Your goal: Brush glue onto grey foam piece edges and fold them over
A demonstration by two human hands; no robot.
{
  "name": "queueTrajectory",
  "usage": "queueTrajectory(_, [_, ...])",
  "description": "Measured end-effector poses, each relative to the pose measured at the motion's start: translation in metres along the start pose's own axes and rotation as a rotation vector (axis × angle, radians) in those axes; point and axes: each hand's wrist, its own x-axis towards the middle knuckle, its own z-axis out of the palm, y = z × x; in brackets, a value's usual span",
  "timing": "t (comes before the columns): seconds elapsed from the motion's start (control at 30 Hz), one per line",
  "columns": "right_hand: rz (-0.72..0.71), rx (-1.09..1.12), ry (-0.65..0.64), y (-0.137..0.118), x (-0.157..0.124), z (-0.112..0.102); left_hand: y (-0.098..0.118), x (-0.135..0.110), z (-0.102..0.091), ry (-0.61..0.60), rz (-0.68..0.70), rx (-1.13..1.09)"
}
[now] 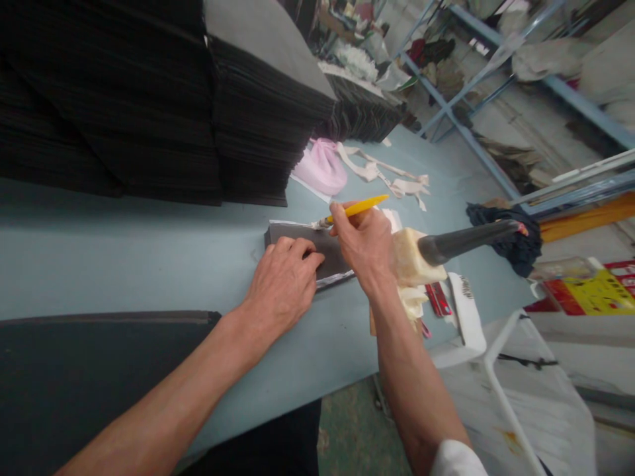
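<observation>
My right hand (366, 241) grips a brush (364, 205) with a yellow handle. Its whitish tip touches the far long edge of a dark grey strip-like piece (333, 254), which seems to lie on a small stack. White wet-looking streaks run along the piece's far and near edges. My left hand (285, 281) rests on the left part of this piece, fingers slightly bent and apart, pressing from above. Just right of my right hand stands a cream-coloured, crusted block-like container (414, 258), and a thick black handle (466, 243) slants out from it.
Tall stacks of black sheets (268, 112) rise at the back left. A pink cloth (325, 165) and pale fabric strips (380, 173) lie behind the piece. A dark panel (99, 383) lies front left. At right are a red packet (438, 299), a white object (466, 311) and blue shelving (461, 119).
</observation>
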Motion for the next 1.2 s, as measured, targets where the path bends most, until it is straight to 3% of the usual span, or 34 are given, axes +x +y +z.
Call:
queueTrajectory(0.2, [-0.002,-0.063,0.05,0.011,0.005,-0.014,-0.001,0.001,0.0,0.018,0.011,0.01])
queueTrajectory(0.33, [-0.003,0.056,0.107,0.005,0.002,-0.018,-0.002,0.002,0.0,0.014,0.014,0.012])
queueTrajectory(0.57, [-0.039,0.323,-0.038,-0.035,-0.009,0.008,-0.001,0.004,-0.003,-0.031,0.009,0.031])
queueTrajectory(0.77, [-0.08,0.289,-0.126,-0.055,-0.013,0.029,-0.003,0.006,0.001,-0.037,-0.007,0.043])
queueTrajectory(0.97, [-0.054,0.132,-0.145,-0.045,-0.009,0.031,0.001,0.006,-0.003,-0.05,-0.028,0.048])
queueTrajectory(1.2, [-0.045,0.036,-0.092,-0.025,-0.001,0.017,0.002,0.004,-0.004,-0.049,-0.006,0.04])
